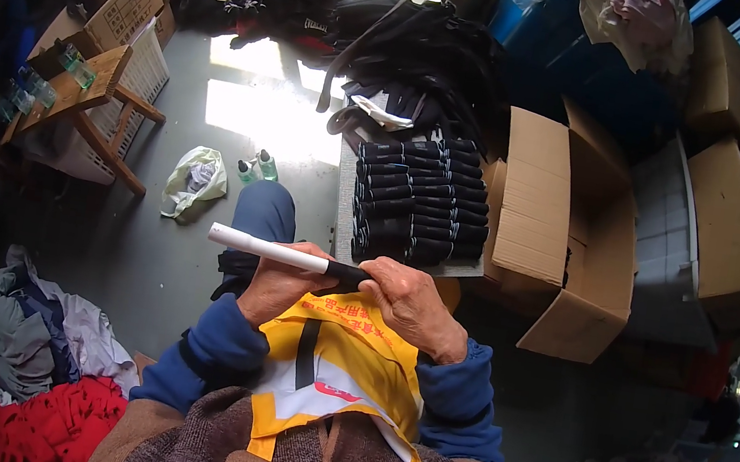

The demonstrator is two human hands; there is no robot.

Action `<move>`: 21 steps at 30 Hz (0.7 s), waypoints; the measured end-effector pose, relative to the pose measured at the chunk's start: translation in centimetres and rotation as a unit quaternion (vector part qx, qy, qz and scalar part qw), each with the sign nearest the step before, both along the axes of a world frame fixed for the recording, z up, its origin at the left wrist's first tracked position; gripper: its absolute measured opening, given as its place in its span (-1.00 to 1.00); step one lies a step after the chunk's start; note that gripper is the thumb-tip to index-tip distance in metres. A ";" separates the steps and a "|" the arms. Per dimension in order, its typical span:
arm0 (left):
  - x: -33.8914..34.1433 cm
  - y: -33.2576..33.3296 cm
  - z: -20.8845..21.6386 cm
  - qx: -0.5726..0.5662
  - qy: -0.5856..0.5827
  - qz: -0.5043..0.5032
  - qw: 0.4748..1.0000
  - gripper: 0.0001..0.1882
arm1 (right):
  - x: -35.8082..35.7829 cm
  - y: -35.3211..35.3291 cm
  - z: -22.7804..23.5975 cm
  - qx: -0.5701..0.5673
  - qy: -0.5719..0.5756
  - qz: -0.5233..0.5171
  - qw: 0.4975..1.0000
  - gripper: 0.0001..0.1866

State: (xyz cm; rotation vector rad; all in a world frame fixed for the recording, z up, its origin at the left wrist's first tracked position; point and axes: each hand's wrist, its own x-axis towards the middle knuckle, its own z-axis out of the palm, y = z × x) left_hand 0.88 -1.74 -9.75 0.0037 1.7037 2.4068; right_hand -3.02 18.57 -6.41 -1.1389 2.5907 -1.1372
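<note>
A white tube (268, 248) slants across in front of my chest, its open end to the left. Black fabric (347, 275) covers its right part. My left hand (285, 283) is closed round the tube near where the white meets the black. With my right hand (412, 305) I grip the black fabric at the right end; my fingers hide that end. Just beyond my hands, rows of folded black fabric bundles (422, 196) with light edges are stacked on a grey surface (346, 199). Behind them lies a heap of long black strips (413, 57).
An open cardboard box (535, 198) stands to the right. At left are a wooden stool (97, 89) with bottles and a white basket (142, 71). A white plastic bag (197, 183) lies on the floor. Clothes piles, one red (54, 423), lie at lower left and lower right.
</note>
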 end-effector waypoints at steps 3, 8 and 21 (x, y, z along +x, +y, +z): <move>-0.1 -0.5 0.3 -0.075 0.046 -0.002 0.996 -0.85 | 0.1 -0.3 0.2 -0.002 -0.009 0.010 1.000 -0.82; 0.0 -0.8 0.1 -0.023 -0.041 -0.024 0.999 -0.79 | 0.0 -0.5 -0.2 0.004 0.036 -0.001 0.999 -0.83; 0.7 -0.6 0.4 0.018 -0.042 -0.037 0.998 -0.62 | -0.4 -0.2 -0.5 -0.009 0.009 0.002 1.000 -0.81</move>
